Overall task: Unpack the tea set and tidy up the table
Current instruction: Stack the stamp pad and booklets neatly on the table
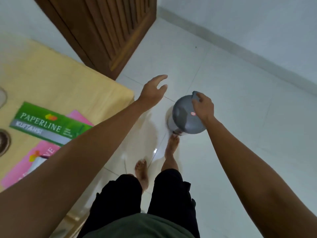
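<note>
Head view. White tiled floor (240, 100) is filling most of the room, with a pale skirting running along the far wall. A dark wooden door (106, 31) with slatted panels is standing at the top. The bench (72, 83), covered in yellow cloth, is occupying the left side; a green Paperline booklet (46, 124) is lying on it, overlapping a pink sheet (25, 169). A person in black shorts is standing barefoot on the tiles. The right hand (204, 107) is resting its grip on the lid of a grey pedal bin (185, 115), which is standing on the floor beside the bench corner. The left hand (154, 91) is hanging in the air above the floor, its grip wide and holding nothing. No tea set piece is clearly identifiable.
</note>
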